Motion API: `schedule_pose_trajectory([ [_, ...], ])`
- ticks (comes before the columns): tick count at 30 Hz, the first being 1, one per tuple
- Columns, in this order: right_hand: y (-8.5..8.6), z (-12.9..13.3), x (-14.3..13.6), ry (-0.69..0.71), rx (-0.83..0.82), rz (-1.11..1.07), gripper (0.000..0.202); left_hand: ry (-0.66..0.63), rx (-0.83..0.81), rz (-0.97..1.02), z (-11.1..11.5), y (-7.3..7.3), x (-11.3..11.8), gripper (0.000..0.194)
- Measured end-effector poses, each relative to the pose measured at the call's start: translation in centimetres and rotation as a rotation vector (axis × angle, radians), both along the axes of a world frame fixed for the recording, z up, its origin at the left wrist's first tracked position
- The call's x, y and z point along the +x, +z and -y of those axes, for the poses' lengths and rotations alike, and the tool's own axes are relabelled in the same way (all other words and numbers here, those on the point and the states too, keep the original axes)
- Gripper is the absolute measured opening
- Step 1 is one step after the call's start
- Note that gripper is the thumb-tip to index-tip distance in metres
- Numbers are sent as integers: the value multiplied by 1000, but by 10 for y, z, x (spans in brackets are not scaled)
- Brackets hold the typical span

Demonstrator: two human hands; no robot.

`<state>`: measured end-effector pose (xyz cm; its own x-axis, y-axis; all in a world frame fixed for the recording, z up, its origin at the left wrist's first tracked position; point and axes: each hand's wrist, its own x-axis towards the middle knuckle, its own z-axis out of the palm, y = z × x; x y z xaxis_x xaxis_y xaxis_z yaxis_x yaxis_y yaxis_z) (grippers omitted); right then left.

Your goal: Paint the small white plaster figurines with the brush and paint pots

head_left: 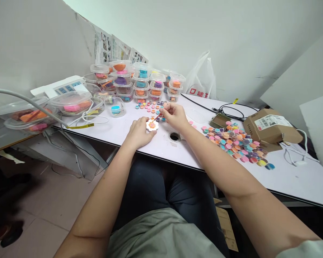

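A white flower-shaped piece (pixel 152 124) with an orange and pink centre lies near the front of the white table (pixel 161 143). Around its left and lower edge my left hand (pixel 140 132) is closed, thumb and fingers gripping it. My right hand (pixel 174 115), just to the right, pinches a thin red stick (pixel 157 117) whose tip reaches down to the flower's centre. Behind both hands lie small coloured discs (pixel 152 105).
Stacked clear tubs (pixel 141 86) of coloured clay stand at the back, with more tubs (pixel 75 102) at the left. A heap of discs (pixel 234 141), a cardboard box (pixel 269 127) and black cable (pixel 231 109) lie right. A round hole (pixel 174 136) opens near the front edge.
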<state>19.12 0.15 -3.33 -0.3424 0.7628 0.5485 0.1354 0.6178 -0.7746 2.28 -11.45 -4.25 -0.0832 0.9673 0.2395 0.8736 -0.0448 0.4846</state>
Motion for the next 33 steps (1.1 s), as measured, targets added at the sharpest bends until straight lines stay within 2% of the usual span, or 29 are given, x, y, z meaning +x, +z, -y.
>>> schedule_pose_trajectory([
  [7,11,6,11,71,239,235,21,9,-4,-30,1,1,2,64],
  [13,22,16,15,167,332,396,20,63,12,-67,-1,-2,2,63],
  [17,24,19,15,192,349,378,22,79,10,-86,-2,-2,2,64],
  [21,20,16,14,63,341,215,24,70,1,-103,-2,-1,3,67],
  [24,12,10,9,-46,327,188,24,65,-2,-114,-1,-1,3,67],
  [28,2,3,-1,-80,312,243,21,73,-14,-110,-1,0,4,69],
  [33,-2,-4,-12,-102,309,294,19,61,-11,-89,-2,1,5,70],
])
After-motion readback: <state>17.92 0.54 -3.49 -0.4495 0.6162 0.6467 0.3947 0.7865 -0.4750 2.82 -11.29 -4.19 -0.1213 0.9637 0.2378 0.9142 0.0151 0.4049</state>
